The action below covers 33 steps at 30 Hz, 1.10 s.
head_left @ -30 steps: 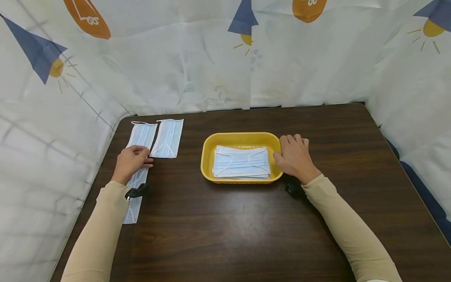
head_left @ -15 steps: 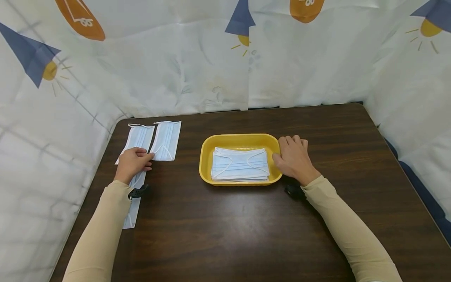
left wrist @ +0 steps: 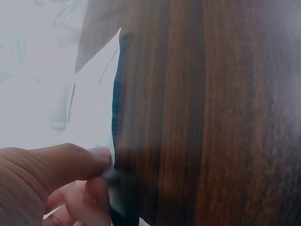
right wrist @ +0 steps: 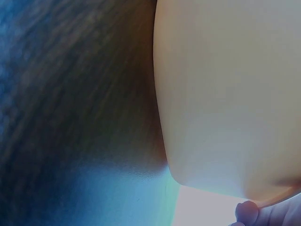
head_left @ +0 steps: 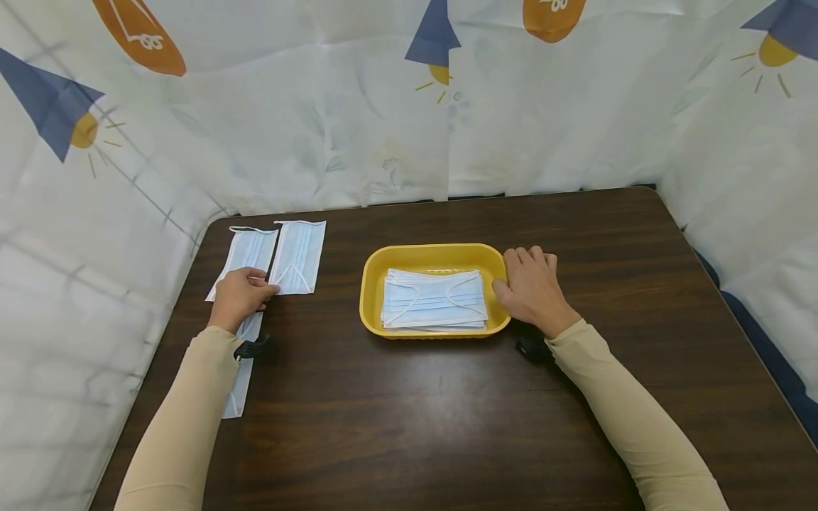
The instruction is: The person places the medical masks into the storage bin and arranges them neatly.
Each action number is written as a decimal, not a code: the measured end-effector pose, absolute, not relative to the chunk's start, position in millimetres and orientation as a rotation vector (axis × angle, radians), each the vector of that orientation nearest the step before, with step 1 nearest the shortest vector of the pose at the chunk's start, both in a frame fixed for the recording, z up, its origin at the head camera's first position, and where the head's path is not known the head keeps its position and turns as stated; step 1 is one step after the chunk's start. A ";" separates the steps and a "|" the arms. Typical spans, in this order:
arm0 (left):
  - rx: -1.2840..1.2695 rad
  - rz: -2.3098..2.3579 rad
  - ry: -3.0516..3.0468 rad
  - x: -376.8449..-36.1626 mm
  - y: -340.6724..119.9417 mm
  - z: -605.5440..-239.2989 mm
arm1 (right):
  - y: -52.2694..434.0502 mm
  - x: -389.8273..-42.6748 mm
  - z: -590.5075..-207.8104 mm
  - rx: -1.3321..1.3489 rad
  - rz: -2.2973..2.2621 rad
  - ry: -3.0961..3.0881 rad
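Left hand (head_left: 238, 299): knuckles up, fingers curled, thumb and fingertips pinching the edge of a face mask (head_left: 248, 257) lying flat on the table (head_left: 409, 411), well to the left of the yellow tray (head_left: 373, 284). Left wrist view confirms the pinch: thumb (left wrist: 70, 162) over the white mask edge (left wrist: 94, 108), a finger under it. Forearm in a beige sleeve (head_left: 185, 419), running back toward the near left table edge, well left of the tray.

Right hand (head_left: 529, 289): palm down, fingers bent, set against the right end of the tray, thumb at the rim. Right wrist view: a fingertip (right wrist: 247, 213) touching the tray's outer wall (right wrist: 225, 94); rest of that view blurred. Grip around the rim, or mere contact: cannot tell. Right forearm in a beige sleeve (head_left: 633, 426), angled away from the tray toward the near right.

Counts:
- Hands: 2.
- Yellow trays: 1, about mid-table.
- Loose masks left of the tray: 3 seen. The pinched one; a second mask (head_left: 298, 256) just beside it, on the side nearer the tray; a third mask (head_left: 239, 383) nearer the person, partly hidden under the left wrist.
- Stack of masks (head_left: 434, 299) inside the tray, ear loops up on the top one; number in the stack not resolvable.
- Black wrist-mounted devices: 2, one per wrist (head_left: 251, 348) (head_left: 532, 348).

Behind the tray: white printed backdrop (head_left: 358, 121) along the far table edge.
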<state>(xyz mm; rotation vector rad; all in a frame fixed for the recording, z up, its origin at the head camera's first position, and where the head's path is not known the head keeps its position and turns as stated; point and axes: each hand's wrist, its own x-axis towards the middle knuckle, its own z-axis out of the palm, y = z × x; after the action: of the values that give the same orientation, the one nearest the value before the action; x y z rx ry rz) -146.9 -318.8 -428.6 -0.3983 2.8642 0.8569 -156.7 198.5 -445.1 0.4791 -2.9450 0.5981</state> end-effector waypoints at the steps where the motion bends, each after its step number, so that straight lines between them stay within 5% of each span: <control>1: -0.389 0.830 2.881 -147.4 -318.4 -428.6 | 198.6 -156.6 -445.0 0.480 0.598 -2.943; 33: -0.442 1.119 2.912 -138.7 -307.1 -424.0 | 198.8 -156.2 -443.9 0.484 0.592 -2.941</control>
<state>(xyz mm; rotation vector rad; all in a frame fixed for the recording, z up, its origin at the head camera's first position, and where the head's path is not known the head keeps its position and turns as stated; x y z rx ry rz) -138.7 -307.1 -424.0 -0.4416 2.9118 1.1187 -156.2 198.8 -443.9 0.4842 -2.9415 0.5921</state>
